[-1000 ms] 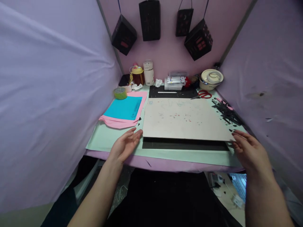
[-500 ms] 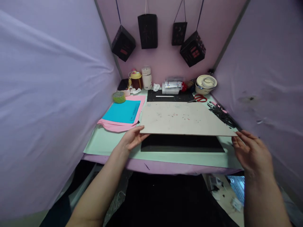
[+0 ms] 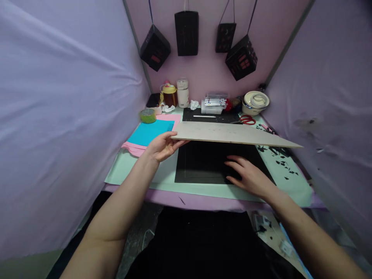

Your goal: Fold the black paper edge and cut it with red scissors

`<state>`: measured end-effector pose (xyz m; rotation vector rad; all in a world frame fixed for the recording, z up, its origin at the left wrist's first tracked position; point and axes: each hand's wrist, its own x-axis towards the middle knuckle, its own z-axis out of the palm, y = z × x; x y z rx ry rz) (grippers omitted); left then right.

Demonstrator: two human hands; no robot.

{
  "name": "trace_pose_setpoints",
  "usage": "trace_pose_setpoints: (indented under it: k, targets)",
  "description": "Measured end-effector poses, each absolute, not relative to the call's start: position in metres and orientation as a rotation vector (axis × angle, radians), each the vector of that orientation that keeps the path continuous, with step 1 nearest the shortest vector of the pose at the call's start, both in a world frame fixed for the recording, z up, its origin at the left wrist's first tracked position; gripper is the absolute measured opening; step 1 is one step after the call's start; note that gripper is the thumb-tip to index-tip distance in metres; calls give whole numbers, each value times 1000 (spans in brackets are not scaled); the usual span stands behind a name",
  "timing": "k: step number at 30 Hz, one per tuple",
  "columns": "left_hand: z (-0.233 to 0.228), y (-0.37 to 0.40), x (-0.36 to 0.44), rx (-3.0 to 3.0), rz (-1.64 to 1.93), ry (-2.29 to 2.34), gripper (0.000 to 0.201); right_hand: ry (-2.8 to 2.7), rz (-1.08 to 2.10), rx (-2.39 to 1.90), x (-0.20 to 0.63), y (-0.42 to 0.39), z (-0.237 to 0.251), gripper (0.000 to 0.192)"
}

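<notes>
My left hand [image 3: 166, 147] grips the front left corner of a pale, stained board [image 3: 226, 133], thumb on top and fingers beneath. The board is tilted, its front edge raised off the table. Under it lies a large black sheet [image 3: 203, 166], its far part hidden by the board. My right hand [image 3: 245, 174] is over the right half of that sheet, fingers stretched and slightly apart, holding nothing. Whether its fingertips touch the sheet I cannot tell.
At left, blue paper [image 3: 151, 132] lies on pink sheets near green tape [image 3: 148, 115]. Red-handled scissors [image 3: 247, 119], a white pen [image 3: 204, 116] and a lidded bowl [image 3: 255, 102] are behind the board. Black scraps [image 3: 286, 166] litter the right side. Black paper lanterns [image 3: 186, 34] hang above.
My right hand has let go of the board's right corner and moved left over the black sheet. The board's front edge has risen, uncovering more of the sheet.
</notes>
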<state>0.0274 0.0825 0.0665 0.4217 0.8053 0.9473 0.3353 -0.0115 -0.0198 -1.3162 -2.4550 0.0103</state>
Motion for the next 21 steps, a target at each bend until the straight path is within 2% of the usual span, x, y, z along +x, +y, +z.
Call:
trace_pose_setpoints:
  k: [4,9,14,21]
  targets:
    - [68,82,28,406,951,804,46,-2790,-111,-1209,333,10,-10,44]
    - [66,83,27,414,948,788,45,-2942,-332,-1055,322,13,-4,39]
    - [65,84,25,408,934,766,44,-2720,-654,-1170,323,10,0,34]
    - [71,84,27,429,928,783,46,-2388,-937,-1361,333,16,13,31]
